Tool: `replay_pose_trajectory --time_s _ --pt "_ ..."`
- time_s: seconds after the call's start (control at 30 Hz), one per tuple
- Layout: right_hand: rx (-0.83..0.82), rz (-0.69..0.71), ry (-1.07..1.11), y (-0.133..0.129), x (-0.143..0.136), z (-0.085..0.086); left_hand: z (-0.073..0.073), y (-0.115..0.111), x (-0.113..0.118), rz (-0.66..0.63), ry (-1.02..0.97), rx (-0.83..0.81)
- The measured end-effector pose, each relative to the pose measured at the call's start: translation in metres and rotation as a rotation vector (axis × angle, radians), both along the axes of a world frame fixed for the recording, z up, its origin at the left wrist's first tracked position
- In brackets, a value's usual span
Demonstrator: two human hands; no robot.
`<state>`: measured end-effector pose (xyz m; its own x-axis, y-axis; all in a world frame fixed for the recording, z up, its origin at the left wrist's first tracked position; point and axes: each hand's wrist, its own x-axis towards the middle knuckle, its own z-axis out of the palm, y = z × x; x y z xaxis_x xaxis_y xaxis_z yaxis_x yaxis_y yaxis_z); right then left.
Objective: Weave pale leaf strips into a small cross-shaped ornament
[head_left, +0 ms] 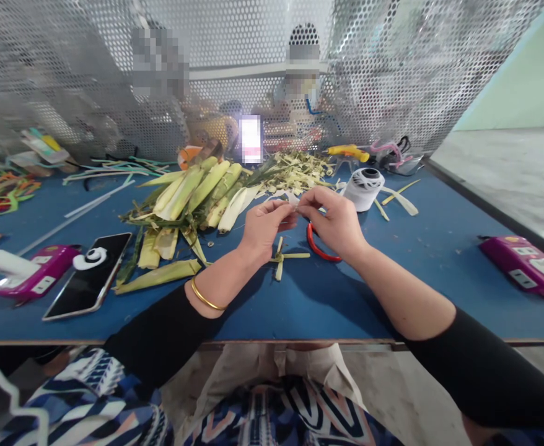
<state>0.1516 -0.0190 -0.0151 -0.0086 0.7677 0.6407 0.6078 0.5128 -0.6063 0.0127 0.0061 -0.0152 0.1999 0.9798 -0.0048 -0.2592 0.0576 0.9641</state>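
Observation:
My left hand (267, 226) and my right hand (330, 217) meet above the middle of the table, fingertips pinched together. What lies between them is too small to make out; a pale sliver shows at the fingertips. Below my left hand, a small cross of knotted corn husk strips (280, 256) rests on the tabletop. Partly hidden under my right hand is a red loop (321, 246), like a scissors handle. A cone of white thread (364, 189) stands just beyond my right hand. Left of my hands lies a pile of green corn husks (197, 192).
Shredded husk bits (295, 170) are heaped at the back by a perforated metal screen (253, 62), with people beyond it. A phone (90, 272) and a purple power strip (39, 271) lie left. Another purple power strip (525, 265) is at right.

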Motion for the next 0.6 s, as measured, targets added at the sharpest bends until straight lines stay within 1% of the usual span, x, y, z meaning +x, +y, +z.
replay_pose_trajectory --time_s 0.13,0.23,0.33,0.47,0.6 --pt "-0.062 -0.01 0.079 -0.0011 -0.0016 0.0016 -0.001 -0.0009 0.0009 0.022 0.015 0.048" --pt "-0.111 0.014 0.175 0.0001 -0.0017 0.0004 -0.0017 -0.002 0.0012 0.033 0.017 0.101" --pt "-0.156 0.036 0.254 0.0026 -0.0009 -0.0021 -0.0011 -0.0032 0.0012 0.033 0.058 0.145" --pt "-0.175 0.048 0.327 0.0051 -0.0003 -0.0043 -0.0003 -0.0036 0.0013 0.023 0.132 0.194" --pt "-0.176 0.078 0.331 0.0046 -0.0009 -0.0037 -0.0026 -0.0014 0.0009 0.02 0.105 0.2"
